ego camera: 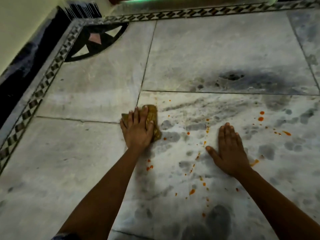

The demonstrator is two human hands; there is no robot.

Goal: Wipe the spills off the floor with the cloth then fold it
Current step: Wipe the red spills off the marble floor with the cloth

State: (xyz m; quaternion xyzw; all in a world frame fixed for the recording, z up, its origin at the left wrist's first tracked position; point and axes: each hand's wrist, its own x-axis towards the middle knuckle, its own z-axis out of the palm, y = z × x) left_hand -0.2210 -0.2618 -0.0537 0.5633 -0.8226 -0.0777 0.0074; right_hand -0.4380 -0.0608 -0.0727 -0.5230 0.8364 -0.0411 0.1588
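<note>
Left hand (137, 129) flat, fingers straight, pressing the mustard cloth (153, 121) onto the marble floor (86, 153) near a tile joint. Right hand (229, 151) spread flat, palm down on bare tile (holding nothing). Orange spills (261, 116) dotted between and right of both hands.

Hands: two are seen, the left hand (137, 129) and the right hand (229, 151)
Cloth: one cloth (152, 118) is counted
Spills: many small orange spills (261, 116) are scattered, too many to be counted
Marble slabs: about five floor slabs (225, 54) are seen
Corner inlay: one dark corner inlay (97, 40) is counted
</note>
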